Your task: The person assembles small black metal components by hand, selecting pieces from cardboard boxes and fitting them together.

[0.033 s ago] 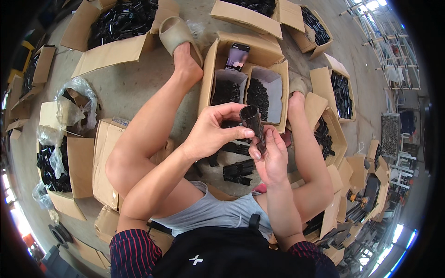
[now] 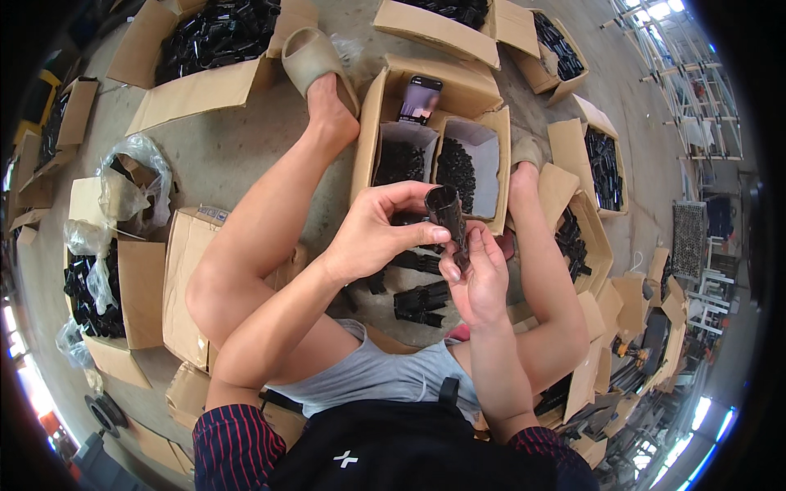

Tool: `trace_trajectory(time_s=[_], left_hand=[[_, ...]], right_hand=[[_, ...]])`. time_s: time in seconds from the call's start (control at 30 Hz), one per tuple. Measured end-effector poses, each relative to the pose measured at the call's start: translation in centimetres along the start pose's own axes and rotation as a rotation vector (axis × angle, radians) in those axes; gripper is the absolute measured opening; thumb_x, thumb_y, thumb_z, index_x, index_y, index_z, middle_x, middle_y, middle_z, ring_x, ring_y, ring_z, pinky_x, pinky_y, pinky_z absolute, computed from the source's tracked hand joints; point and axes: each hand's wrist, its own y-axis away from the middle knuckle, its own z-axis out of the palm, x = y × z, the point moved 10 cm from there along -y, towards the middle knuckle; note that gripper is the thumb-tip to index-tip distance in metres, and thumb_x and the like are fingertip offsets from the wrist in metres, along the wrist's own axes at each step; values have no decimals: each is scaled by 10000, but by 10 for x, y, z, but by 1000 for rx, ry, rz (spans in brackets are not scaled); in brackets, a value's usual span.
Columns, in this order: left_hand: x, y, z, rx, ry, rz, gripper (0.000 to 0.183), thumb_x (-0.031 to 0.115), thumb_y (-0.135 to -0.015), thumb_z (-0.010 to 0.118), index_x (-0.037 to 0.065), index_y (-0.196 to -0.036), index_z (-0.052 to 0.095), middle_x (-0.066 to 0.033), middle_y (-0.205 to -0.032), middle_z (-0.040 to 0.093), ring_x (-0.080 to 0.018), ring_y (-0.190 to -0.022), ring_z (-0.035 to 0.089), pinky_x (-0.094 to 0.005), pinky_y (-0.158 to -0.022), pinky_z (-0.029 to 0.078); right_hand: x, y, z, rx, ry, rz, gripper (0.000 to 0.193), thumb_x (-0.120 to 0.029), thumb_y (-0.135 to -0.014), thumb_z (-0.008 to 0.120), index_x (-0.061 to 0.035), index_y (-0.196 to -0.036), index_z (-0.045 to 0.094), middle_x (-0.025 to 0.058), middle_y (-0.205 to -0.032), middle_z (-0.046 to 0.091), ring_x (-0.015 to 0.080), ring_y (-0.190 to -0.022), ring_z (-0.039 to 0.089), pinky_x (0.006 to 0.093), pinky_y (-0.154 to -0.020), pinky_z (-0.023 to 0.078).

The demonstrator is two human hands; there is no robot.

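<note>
Left hand (image 2: 372, 227): thumb and fingers closed around the upper part of a black tubular part (image 2: 446, 209). Right hand (image 2: 478, 286): fingertips pinched at its lower end; whether they also hold a smaller piece cannot be determined. The part sits tilted between both hands, round mouth away from the right. Beyond the grip, a cardboard carton (image 2: 367, 139) contains small black pieces (image 2: 456, 172) and a phone (image 2: 421, 100). Nearer the body than the grip, black fittings (image 2: 421, 301) lie between the legs.
</note>
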Motion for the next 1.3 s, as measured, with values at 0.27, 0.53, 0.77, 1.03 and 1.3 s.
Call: trace_trajectory(time_s=[0.27,0.53,0.77,1.03,1.3], left_hand=[[-3,4,-1,31,-21,6,449,-9,-819,789,-34,-1245,647,-79,-1113,715,-117,-1020,660,-289,-922,551],[5,5,1,34,-92,92,448,-3,-820,792,-38,-1242,648,-81,-1129,713,-126,-1018,659,-303,-937,534],[26,12,-16,167,-218,143,443,7,-831,779,-43,-1248,635,-99,-1167,703,-148,-1076,648,-320,-967,514],[128,37,-69,542,-743,473,375,70,-797,820,-14,-1145,709,-88,-894,747,-123,-829,678,-254,-788,522],[139,40,-69,603,-997,560,396,137,-755,827,6,-1112,714,-135,-853,731,-298,-803,695,-359,-827,505]], right_hand=[[-1,-1,-2,59,158,-58,215,-217,-1105,402,-56,-1120,544,66,-923,596,106,-706,517,241,-580,432],[1,-3,-1,1,138,-18,217,-220,-1106,399,-57,-1136,539,63,-922,600,104,-709,529,232,-576,433],[-5,-9,-16,127,344,15,234,-237,-1097,432,-55,-1168,561,73,-997,646,96,-698,605,207,-514,404],[-7,-118,-71,187,869,-156,202,-172,-1029,542,-27,-1146,620,80,-978,689,128,-735,652,252,-607,490],[37,-175,-4,-128,1529,-338,167,-78,-890,622,-34,-1031,700,216,-970,705,408,-943,674,464,-832,538]])
